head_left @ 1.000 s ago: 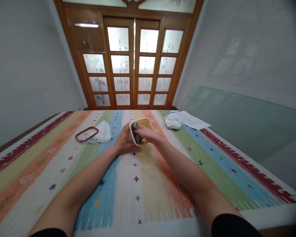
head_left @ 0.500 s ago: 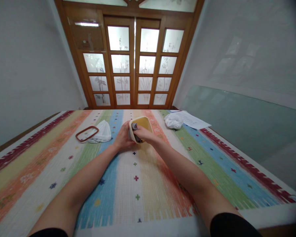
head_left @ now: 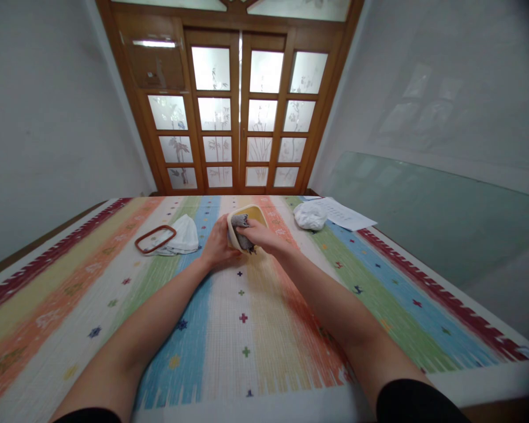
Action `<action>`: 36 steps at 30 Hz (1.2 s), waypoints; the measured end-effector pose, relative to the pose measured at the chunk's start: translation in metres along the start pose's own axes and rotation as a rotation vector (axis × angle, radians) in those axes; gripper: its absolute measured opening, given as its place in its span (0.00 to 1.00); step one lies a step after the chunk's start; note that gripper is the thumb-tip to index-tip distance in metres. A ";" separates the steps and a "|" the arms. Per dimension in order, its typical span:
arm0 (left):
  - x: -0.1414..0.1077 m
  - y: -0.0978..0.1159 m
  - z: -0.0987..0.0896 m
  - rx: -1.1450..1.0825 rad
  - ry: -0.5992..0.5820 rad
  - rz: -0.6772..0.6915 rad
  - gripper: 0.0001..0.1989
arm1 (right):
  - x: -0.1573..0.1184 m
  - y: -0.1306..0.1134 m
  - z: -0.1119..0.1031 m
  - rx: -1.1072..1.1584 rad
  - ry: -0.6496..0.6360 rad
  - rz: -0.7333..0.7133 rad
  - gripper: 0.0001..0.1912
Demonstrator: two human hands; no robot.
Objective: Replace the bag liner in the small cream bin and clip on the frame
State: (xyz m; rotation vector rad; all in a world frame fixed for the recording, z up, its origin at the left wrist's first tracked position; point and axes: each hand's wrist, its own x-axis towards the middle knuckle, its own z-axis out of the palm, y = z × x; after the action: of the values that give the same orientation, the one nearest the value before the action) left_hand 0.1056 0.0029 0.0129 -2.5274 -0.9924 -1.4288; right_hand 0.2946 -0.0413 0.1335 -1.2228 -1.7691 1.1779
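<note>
My left hand (head_left: 218, 244) is wrapped round the left side of a cream container (head_left: 258, 211) with a yellowish inside. The container tilts so that its mouth faces me. With my right hand (head_left: 263, 236) I grip a grey cloth (head_left: 242, 227), bunched or rolled, at the container's mouth. Its ragged lower edge pokes over the near rim. Most of the right fingertips are hidden behind the cloth, and the container's bottom is out of sight.
A reddish-brown rounded frame (head_left: 173, 235) lies partly over white cloth (head_left: 186, 234) on the left. Farther right sit a crumpled white bundle (head_left: 310, 217) and printed paper sheets (head_left: 344, 214). A striped tablecloth (head_left: 220, 341) covers the table; a glass panel (head_left: 423, 217) leans along the right wall.
The grey cloth has come up from inside the container, and much more of it shows at the mouth. The container and both hands have shifted slightly left.
</note>
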 end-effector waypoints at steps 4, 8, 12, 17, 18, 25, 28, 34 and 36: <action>-0.001 0.000 0.000 0.007 -0.001 -0.002 0.65 | -0.001 0.000 0.000 -0.022 0.010 -0.016 0.10; -0.001 -0.001 0.001 0.016 -0.001 -0.008 0.64 | 0.003 0.004 0.001 -0.024 0.018 -0.034 0.09; -0.001 0.000 0.001 0.014 0.001 -0.008 0.64 | 0.007 0.009 0.002 -0.036 0.014 -0.051 0.10; 0.000 0.001 0.000 0.008 -0.003 -0.015 0.63 | 0.006 0.010 0.003 -0.041 0.022 -0.064 0.11; 0.000 0.002 0.000 0.007 0.001 -0.016 0.63 | 0.006 0.010 0.003 -0.043 0.023 -0.058 0.11; 0.001 0.002 -0.001 0.007 0.011 -0.011 0.63 | 0.004 0.008 0.004 -0.062 0.023 -0.041 0.12; 0.001 0.001 -0.001 0.009 0.013 -0.014 0.63 | 0.005 0.010 0.005 -0.072 0.020 -0.044 0.12; 0.000 0.001 -0.001 -0.002 0.014 -0.004 0.62 | 0.006 0.014 0.008 -0.106 0.027 -0.060 0.11; 0.000 0.000 -0.001 -0.001 0.013 -0.016 0.63 | 0.007 0.014 0.008 -0.116 0.035 -0.058 0.11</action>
State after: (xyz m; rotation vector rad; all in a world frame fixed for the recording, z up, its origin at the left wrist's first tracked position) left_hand 0.1049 0.0023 0.0133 -2.5132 -1.0123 -1.4491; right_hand 0.2899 -0.0350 0.1172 -1.2426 -1.8556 1.0273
